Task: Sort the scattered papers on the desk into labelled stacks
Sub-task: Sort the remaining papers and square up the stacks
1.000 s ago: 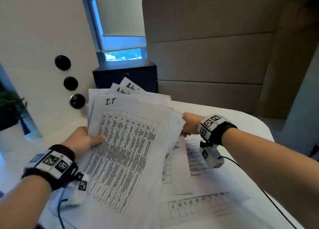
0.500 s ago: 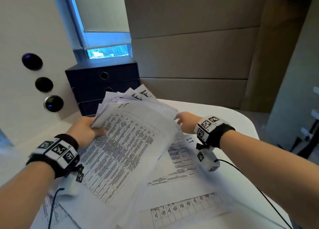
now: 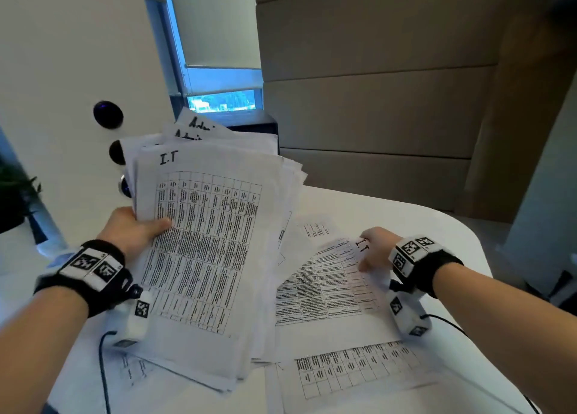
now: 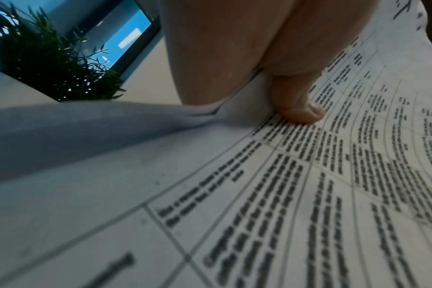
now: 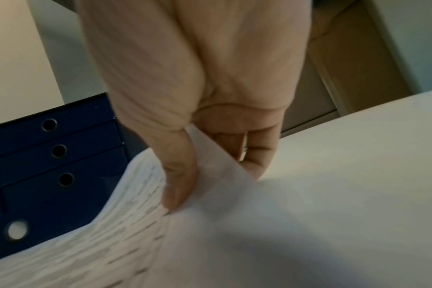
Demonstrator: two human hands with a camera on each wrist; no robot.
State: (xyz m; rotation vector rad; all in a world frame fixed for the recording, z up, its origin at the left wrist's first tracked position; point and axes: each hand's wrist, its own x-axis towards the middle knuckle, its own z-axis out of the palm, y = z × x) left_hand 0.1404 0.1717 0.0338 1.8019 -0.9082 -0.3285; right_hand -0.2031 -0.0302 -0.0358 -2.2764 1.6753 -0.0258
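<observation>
The right hand (image 3: 373,248) pinches the far corner of the I.T sheet (image 3: 324,285), which lies flat on the desk (image 3: 437,226) to the right of the bundle (image 3: 203,251) gripped by the left hand (image 3: 131,232).

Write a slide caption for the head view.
Left hand holds a fanned paper bundle topped "I.T"; right hand pinches another I.T sheet on the desk.
</observation>
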